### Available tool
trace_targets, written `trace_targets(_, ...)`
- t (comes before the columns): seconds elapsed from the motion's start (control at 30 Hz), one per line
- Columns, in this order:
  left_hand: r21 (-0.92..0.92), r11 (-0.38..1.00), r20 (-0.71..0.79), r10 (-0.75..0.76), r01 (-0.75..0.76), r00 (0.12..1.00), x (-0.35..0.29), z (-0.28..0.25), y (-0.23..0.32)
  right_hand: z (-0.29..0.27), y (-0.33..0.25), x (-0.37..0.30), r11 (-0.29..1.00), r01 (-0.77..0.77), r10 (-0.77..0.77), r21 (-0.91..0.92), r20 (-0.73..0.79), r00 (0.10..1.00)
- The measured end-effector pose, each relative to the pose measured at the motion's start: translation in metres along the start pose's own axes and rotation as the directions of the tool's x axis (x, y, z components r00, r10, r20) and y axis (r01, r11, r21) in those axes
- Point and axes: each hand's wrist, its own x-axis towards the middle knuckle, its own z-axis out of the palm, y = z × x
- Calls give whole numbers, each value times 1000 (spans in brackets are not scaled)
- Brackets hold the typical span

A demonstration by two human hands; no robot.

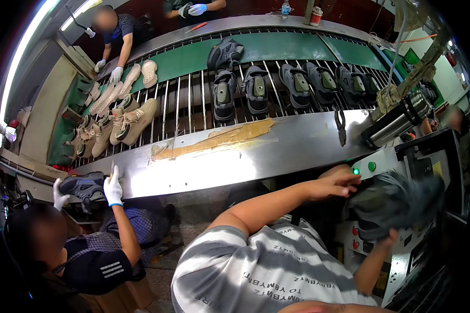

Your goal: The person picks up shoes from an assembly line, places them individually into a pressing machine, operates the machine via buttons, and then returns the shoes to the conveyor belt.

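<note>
A dark grey and olive shoe [384, 206], smeared by motion, is held up in front of the machine at the right. My right hand [387, 239] grips it from below, fingers partly hidden. Beside the shoe's left end, my left hand [337, 183] is open, fingers stretched toward it and close to a lit green button [355, 171]. Whether the fingertips touch the shoe I cannot tell. The machine's pale control panel [389, 159] carries another green button [372, 166], and red knobs [355, 231] sit lower down.
Several dark shoes [256, 91] stand on the roller conveyor [185, 107], beige boots [136, 122] at its left. On its steel edge [209, 169] lie pliers [340, 128] and a steel flask [397, 120]. A gloved co-worker [96, 255] at left holds a dark shoe [83, 185]; others stand across.
</note>
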Motion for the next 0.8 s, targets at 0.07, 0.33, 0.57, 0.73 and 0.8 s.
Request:
trace_targets(0.07,55,998,-2,40,-40,999,1,1,12,113,10,21,978,-152,182,-145,226,957)
trace_targets(0.33,-171,843,-749,225,-509,624,-204,-62,54,309,70,64,886,-70,444,-459,794,415)
trace_targets(0.57,327,928,-920,356,-177,163,-369,-186,163,279,130,65,774,164,480,-611,736,478)
trace_targets(0.73,307,940,-952,301,148,62,-342,-274,283,260,146,57,702,-41,627,-711,591,507)
trace_targets(0.8,243,904,-968,251,350,25,-310,-291,311,260,146,56,675,-95,652,-732,531,540)
